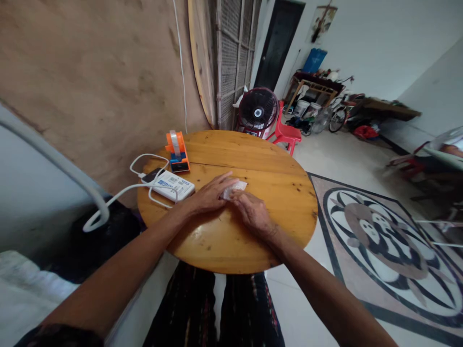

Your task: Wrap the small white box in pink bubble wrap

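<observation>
A small packet of whitish, see-through plastic wrap [238, 185], which looks like bubble wrap, lies on the round wooden table [235, 149]. From the left, my left hand [211, 193] steadies it, long fingers stretched along its far side and the thumb side nearer me. The curled fingers of my right hand [252, 211] press on its near right edge. Both hands partly cover the packet, and whatever may be inside cannot be made out. Left of my hands, an orange and blue tape dispenser [178, 152] carries a roll of clear tape.
A white box-like device [171, 185] with printed labels sits by my left forearm, a phone [155, 175] and white cable loops [139, 161] over it. Beyond the table stand a fan [258, 112] and a red chair [287, 131]. A wall [108, 72] borders the left side.
</observation>
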### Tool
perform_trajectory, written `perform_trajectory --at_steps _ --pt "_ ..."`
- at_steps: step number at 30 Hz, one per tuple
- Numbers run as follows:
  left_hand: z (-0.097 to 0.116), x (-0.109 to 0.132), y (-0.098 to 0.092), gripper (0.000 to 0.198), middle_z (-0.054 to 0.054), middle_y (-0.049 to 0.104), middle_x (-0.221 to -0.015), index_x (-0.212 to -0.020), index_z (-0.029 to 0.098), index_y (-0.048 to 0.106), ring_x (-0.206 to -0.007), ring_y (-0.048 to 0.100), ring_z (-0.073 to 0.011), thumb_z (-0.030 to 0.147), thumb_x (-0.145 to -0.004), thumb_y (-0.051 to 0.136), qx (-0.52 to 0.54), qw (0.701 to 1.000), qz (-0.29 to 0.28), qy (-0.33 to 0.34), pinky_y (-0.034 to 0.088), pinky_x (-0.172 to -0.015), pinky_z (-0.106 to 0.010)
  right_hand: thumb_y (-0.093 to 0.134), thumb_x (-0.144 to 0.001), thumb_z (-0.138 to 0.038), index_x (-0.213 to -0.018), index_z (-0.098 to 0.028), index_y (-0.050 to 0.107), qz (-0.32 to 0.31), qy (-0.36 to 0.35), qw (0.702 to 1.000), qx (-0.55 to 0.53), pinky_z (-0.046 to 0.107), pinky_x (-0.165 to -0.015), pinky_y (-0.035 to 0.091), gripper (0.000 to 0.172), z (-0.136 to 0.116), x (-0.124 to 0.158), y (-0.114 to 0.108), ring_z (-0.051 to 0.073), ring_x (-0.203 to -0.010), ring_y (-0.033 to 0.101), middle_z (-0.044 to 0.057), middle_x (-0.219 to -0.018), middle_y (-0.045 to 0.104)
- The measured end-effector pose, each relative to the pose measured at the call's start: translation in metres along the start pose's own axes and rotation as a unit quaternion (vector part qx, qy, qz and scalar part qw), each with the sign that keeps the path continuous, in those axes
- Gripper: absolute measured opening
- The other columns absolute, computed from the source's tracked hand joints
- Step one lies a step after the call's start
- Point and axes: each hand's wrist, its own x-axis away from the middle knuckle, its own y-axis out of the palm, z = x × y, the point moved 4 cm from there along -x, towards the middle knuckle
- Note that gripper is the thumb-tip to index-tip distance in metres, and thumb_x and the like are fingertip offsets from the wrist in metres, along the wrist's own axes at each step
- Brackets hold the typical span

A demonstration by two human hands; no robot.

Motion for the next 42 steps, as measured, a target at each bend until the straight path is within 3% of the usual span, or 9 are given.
perform_trajectory --at_steps 4,9,14,18,25,31,36,39,42 --pt "-0.005 -0.004 0.005 0.062 -0.015 0.038 -0.152 -0.143 0.018 0.041 -0.141 0.035 -0.0273 0.022 -0.084 0.059 0.026 0.999 0.022 0.029 0.031 -0.116 -0.047 0.043 -0.098 -0.021 -0.104 -0.021 0.062 0.015 -0.019 1.0 0.018 0.034 -0.093 0.053 0.02 0.0 0.001 0.001 0.02 -0.104 0.066 0.009 -0.108 0.071" --pt "0.001 -0.004 0.008 0.054 -0.014 0.055 -0.133 -0.139 0.017 0.047 -0.124 0.051 -0.024 0.027 -0.086 0.059 0.061 0.994 0.08 0.037 0.042 -0.107 -0.042 0.041 -0.099 -0.024 -0.109 -0.022 0.062 0.024 0.014 1.0 0.014 0.032 -0.091 0.054 0.023 -0.001 -0.001 -0.002 0.019 -0.102 0.067 0.009 -0.106 0.072" --pt "0.009 -0.008 0.006 0.053 -0.014 0.061 -0.125 -0.131 0.014 0.056 -0.116 0.056 -0.0248 0.025 -0.08 0.064 0.094 0.987 0.125 -0.016 0.045 -0.102 -0.04 0.039 -0.1 -0.026 -0.107 -0.021 0.062 0.04 0.055 0.997 -0.036 0.032 -0.089 0.052 0.024 0.002 -0.001 -0.009 0.018 -0.101 0.067 0.008 -0.108 0.071" --pt "0.017 -0.015 0.001 0.056 -0.011 0.066 -0.119 -0.125 0.014 0.06 -0.108 0.06 -0.0243 0.015 -0.07 0.064 0.134 0.98 0.121 -0.086 0.047 -0.096 -0.037 0.041 -0.1 -0.032 -0.105 -0.022 0.064 0.045 0.112 0.988 -0.097 0.031 -0.085 0.051 0.026 0.009 -0.01 -0.023 0.017 -0.094 0.067 0.006 -0.101 0.072" --pt "0.016 -0.035 -0.006 0.053 -0.005 0.071 -0.1 -0.123 0.015 0.062 -0.08 0.064 -0.016 0.02 -0.071 0.06 0.278 0.934 0.117 -0.19 0.05 -0.074 -0.026 0.045 -0.097 -0.046 -0.086 -0.022 0.064 0.085 0.149 0.965 -0.2 0.03 -0.071 0.047 0.032 0.038 -0.048 -0.04 0.016 -0.072 0.059 0.003 -0.079 0.067" --pt "0.0 -0.042 -0.005 0.041 -0.003 0.07 -0.097 -0.111 0.014 0.066 -0.081 0.063 -0.0145 0.021 -0.071 0.063 0.324 0.907 0.152 -0.224 0.05 -0.073 -0.024 0.046 -0.096 -0.046 -0.08 -0.023 0.056 0.112 0.171 0.952 -0.229 0.028 -0.067 0.045 0.029 0.064 -0.058 -0.02 0.015 -0.068 0.054 0.001 -0.074 0.063" --pt "-0.013 -0.037 0.0 0.03 0.0 0.063 -0.073 -0.102 0.014 0.064 -0.049 0.05 -0.0082 0.032 -0.079 0.062 0.409 0.856 0.124 -0.292 0.036 -0.041 -0.018 0.041 -0.098 -0.045 -0.084 -0.022 0.059 0.074 0.193 0.966 -0.154 0.027 -0.058 0.038 0.032 0.065 -0.056 -0.007 0.013 -0.061 0.047 -0.001 -0.069 0.056" --pt "-0.01 -0.038 0.002 0.04 -0.004 0.066 -0.085 -0.108 0.015 0.062 -0.055 0.055 -0.0092 0.038 -0.077 0.068 0.463 0.841 0.084 -0.269 0.038 -0.042 -0.019 0.04 -0.098 -0.045 -0.083 -0.022 0.059 0.081 0.201 0.969 -0.117 0.027 -0.057 0.037 0.033 0.065 -0.056 -0.007 0.013 -0.059 0.045 -0.001 -0.067 0.054" --pt "-0.004 -0.04 0.002 0.055 -0.006 0.068 -0.105 -0.118 0.017 0.059 -0.077 0.064 -0.0133 0.032 -0.069 0.077 0.465 0.853 0.075 -0.224 0.05 -0.062 -0.023 0.043 -0.097 -0.048 -0.08 -0.022 0.056 0.113 0.211 0.958 -0.156 0.027 -0.061 0.041 0.033 0.07 -0.057 -0.01 0.014 -0.062 0.048 -0.001 -0.069 0.056"
